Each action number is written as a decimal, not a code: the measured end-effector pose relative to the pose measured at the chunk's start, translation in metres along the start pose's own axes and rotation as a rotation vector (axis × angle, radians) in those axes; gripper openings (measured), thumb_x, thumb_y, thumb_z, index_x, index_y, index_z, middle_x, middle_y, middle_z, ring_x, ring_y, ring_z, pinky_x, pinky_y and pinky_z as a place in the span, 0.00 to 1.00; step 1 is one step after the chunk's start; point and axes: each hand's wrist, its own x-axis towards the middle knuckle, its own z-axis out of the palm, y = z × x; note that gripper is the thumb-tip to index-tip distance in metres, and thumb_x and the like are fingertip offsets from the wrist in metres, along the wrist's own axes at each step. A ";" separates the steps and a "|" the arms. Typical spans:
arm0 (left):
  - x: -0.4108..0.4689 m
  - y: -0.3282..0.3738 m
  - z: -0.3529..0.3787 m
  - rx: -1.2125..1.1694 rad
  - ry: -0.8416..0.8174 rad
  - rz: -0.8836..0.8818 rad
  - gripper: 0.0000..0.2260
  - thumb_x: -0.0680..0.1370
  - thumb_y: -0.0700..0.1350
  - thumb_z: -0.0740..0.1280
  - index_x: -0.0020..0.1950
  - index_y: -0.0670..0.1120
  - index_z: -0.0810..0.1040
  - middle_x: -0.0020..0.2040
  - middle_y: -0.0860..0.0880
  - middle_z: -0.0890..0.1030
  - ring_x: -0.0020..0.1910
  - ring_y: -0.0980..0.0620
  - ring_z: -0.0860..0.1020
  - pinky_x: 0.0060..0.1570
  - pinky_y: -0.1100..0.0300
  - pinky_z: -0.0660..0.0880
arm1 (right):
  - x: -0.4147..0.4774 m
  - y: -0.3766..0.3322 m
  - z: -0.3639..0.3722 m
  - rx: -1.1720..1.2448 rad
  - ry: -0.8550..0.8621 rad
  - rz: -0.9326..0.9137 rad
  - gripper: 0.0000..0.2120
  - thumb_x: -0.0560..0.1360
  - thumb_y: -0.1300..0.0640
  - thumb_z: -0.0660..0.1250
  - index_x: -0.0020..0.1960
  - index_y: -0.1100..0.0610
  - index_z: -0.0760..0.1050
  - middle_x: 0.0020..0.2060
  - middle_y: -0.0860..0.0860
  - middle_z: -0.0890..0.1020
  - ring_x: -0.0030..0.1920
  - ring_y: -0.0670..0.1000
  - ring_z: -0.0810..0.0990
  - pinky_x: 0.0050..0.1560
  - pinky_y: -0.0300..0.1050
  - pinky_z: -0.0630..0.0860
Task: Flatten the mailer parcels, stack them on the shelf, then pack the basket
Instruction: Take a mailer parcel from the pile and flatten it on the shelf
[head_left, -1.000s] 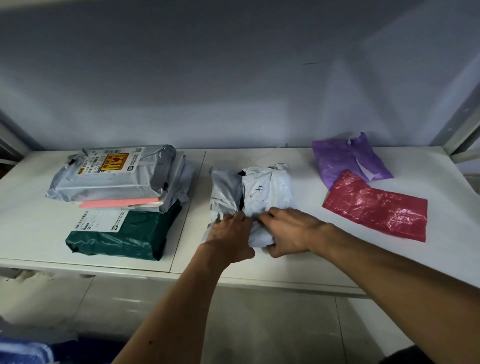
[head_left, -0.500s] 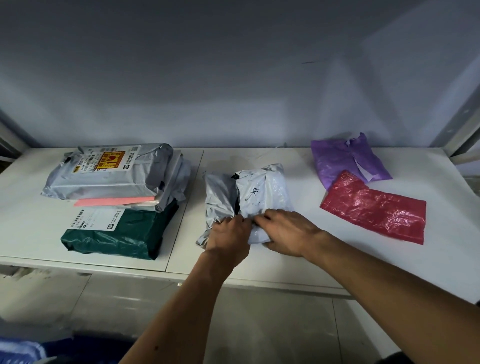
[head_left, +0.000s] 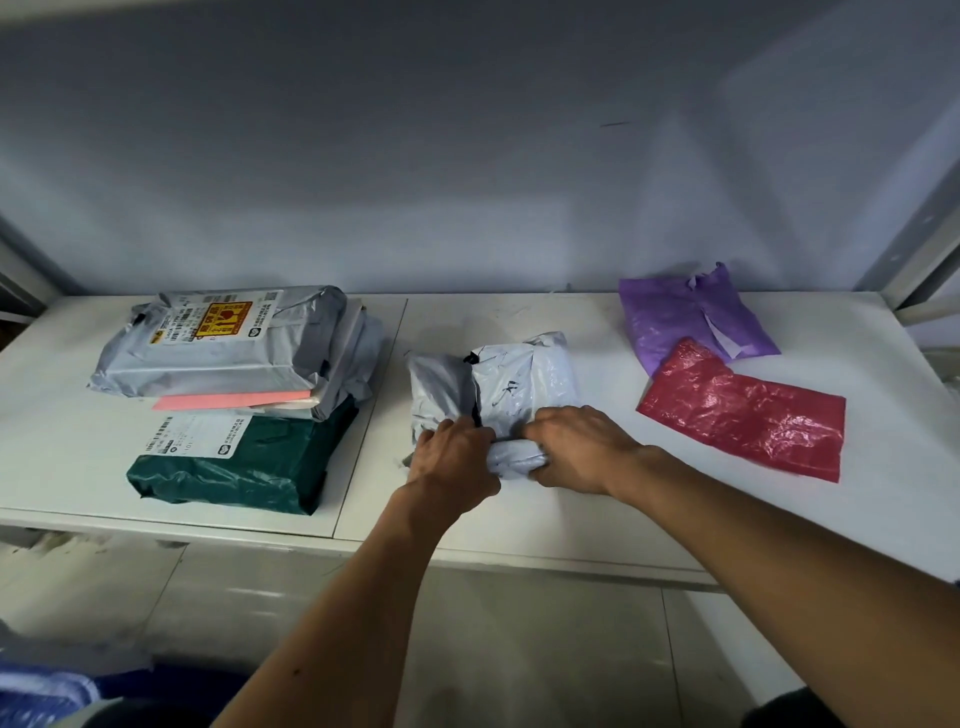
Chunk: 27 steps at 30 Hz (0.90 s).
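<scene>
A crumpled grey mailer parcel (head_left: 511, 387) lies in the middle of the white shelf (head_left: 597, 519). My left hand (head_left: 454, 462) and my right hand (head_left: 576, 449) both grip its near edge, fingers curled round the rolled-up plastic. At the left stands a stack of parcels: a grey mailer with a yellow label (head_left: 223, 340) on top, a pink flat one (head_left: 234, 401) under it, a dark green mailer (head_left: 244, 465) at the bottom. A purple mailer (head_left: 685, 312) and a red mailer (head_left: 743, 410) lie flat at the right.
The grey wall (head_left: 467, 156) closes the back of the shelf. Shelf uprights (head_left: 930, 244) stand at the right and far left. Below the shelf edge is a tiled floor (head_left: 519, 649), with something blue (head_left: 41, 691) at the bottom left.
Both hands have stayed on the grey parcel's near edge, and that edge now looks rolled up between them. The view has shifted slightly.
</scene>
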 end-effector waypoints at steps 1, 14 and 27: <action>0.000 0.000 -0.002 -0.010 -0.023 0.000 0.18 0.69 0.49 0.71 0.58 0.51 0.80 0.55 0.48 0.78 0.55 0.46 0.77 0.57 0.53 0.73 | 0.000 0.001 0.000 0.011 -0.019 0.005 0.18 0.73 0.46 0.67 0.62 0.48 0.76 0.55 0.50 0.79 0.55 0.55 0.78 0.51 0.45 0.73; 0.006 -0.007 -0.012 -0.076 -0.202 0.014 0.25 0.69 0.52 0.75 0.60 0.51 0.67 0.55 0.47 0.80 0.52 0.43 0.79 0.55 0.52 0.76 | 0.013 0.015 -0.008 0.169 -0.253 0.096 0.22 0.70 0.41 0.71 0.59 0.50 0.75 0.54 0.50 0.78 0.55 0.54 0.76 0.52 0.47 0.74; -0.006 -0.022 0.011 0.220 0.301 0.407 0.29 0.72 0.56 0.71 0.69 0.49 0.66 0.59 0.47 0.77 0.52 0.43 0.77 0.52 0.49 0.73 | 0.018 0.025 -0.010 0.386 -0.303 0.133 0.30 0.71 0.42 0.72 0.70 0.48 0.70 0.65 0.48 0.75 0.64 0.52 0.73 0.64 0.44 0.69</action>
